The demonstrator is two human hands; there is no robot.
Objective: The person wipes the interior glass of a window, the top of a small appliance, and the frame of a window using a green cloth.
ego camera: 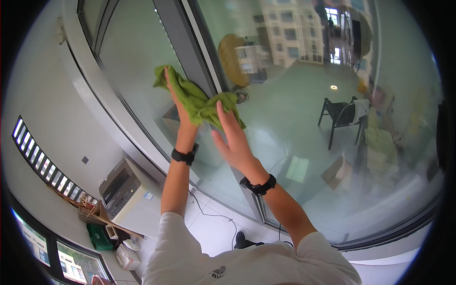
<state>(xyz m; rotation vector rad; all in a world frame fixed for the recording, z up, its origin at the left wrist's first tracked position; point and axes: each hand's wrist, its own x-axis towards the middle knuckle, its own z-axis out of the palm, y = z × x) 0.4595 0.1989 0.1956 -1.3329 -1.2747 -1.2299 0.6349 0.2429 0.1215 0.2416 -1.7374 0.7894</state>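
Note:
A crumpled green cloth [190,98] lies across the dark grey frame [180,39] of a glass sliding door, partly over the glass on its left. My left hand [178,103] holds the cloth's left part, with some of the fabric over the fingers. On the cloth's right end is my right hand [229,135], its index finger stretched along the fabric and its thumb apart; the other fingertips are hidden. Each wrist wears a black band. Behind the right-hand glass pane [278,117], a room shows through, mixed with reflections of buildings.
A top-loading washing machine [137,194] stands at the left by the wall. Near it are a green bag [99,236] and a white box [127,257]. A dark cable [213,214] runs over the tiled floor near my shoe [244,241]. Beyond the glass stands a black chair [342,114].

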